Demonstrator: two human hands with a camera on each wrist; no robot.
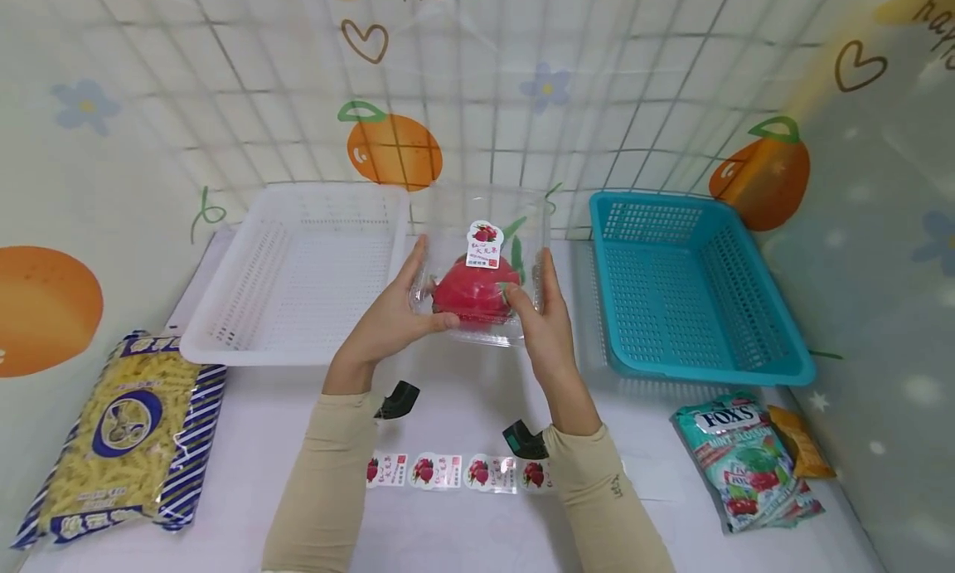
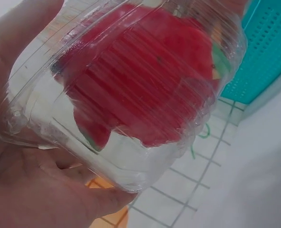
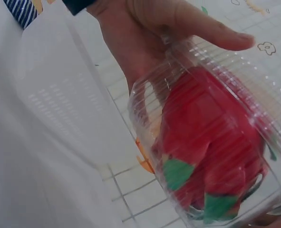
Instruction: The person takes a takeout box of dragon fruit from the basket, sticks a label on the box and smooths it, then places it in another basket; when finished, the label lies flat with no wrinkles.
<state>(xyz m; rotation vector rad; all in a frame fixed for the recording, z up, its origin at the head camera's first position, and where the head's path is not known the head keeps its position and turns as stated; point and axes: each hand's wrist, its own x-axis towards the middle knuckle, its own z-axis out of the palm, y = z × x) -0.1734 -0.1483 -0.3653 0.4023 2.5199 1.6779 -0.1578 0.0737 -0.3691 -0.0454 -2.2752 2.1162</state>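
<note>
Both forearms reach forward side by side over the middle of the table, in beige sleeves to the wrists, a dark strap at each wrist. The left hand and right hand face each other, palms inward — fingers extended and slightly curved, thumbs pointing inward — gripping a clear box from both sides, raised off the table.

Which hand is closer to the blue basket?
Right. The right hand grips the clear box beside the blue basket; the left hand holds the box's far side.
</note>
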